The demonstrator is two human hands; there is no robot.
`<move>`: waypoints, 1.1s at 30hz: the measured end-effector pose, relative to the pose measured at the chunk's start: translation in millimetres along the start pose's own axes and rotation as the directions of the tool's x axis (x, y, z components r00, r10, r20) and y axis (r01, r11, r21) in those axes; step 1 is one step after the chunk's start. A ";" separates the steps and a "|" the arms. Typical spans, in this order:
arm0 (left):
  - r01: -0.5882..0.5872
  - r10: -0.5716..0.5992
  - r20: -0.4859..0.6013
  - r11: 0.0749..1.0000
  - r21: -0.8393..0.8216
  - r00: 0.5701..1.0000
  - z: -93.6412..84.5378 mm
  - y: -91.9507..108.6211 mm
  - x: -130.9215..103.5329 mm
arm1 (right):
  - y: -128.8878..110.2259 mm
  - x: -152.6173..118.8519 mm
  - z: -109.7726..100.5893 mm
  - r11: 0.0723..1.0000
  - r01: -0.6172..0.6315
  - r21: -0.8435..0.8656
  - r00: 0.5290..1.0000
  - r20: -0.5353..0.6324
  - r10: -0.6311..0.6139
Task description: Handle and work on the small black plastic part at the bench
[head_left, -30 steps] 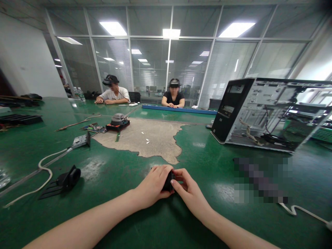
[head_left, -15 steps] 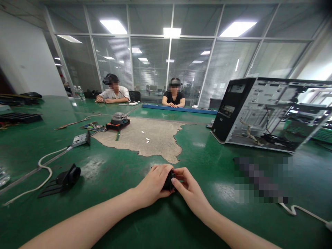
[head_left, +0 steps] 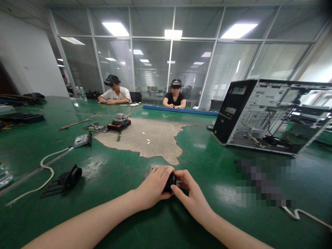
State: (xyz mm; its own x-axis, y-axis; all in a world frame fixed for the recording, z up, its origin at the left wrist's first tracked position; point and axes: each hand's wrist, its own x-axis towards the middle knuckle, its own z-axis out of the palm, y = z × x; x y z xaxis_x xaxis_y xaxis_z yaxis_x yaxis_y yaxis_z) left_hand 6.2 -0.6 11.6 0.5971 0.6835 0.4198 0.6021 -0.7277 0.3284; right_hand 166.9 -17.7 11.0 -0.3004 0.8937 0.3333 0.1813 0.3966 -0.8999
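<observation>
In the head view, the left hand [head_left: 157, 181] cups a small black part [head_left: 170, 182] to the near left of the open HP computer tower [head_left: 229, 121], while the right hand [head_left: 187, 188] pinches its exposed end. It is probably light, rigid and slightly slick, best held around its sides

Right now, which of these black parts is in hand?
The small black part between the left hand and right hand. Both touch it; the slatted black part on the green table, left of the hands, lies untouched.
</observation>
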 end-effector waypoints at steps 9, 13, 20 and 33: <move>-0.012 0.013 -0.028 1.000 0.008 1.000 2.5 -1.1 0.4 | 7.1 4.7 -0.5 0.988 -0.100 0.120 0.995 0.017 0.099; -0.008 0.008 -0.019 1.000 0.003 1.000 1.5 -1.0 0.1 | 6.3 4.9 0.0 0.982 -0.145 0.124 0.989 0.059 0.138; -0.015 0.015 -0.007 1.000 -0.001 1.000 -1.2 0.8 -0.3 | 2.3 0.7 -0.3 1.000 -0.017 -0.001 1.000 -0.007 0.017; -0.010 0.010 -0.001 1.000 0.007 1.000 -0.1 -0.2 0.1 | 1.4 2.7 0.3 0.996 -0.082 0.035 0.996 0.049 0.080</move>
State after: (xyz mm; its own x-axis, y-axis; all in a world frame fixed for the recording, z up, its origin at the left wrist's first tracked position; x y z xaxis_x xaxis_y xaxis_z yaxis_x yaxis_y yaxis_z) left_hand 6.1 -0.4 11.7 0.6026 0.6759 0.4244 0.5996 -0.7343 0.3182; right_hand 166.1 -14.8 10.6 -0.3307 0.9112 0.2456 0.1726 0.3142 -0.9335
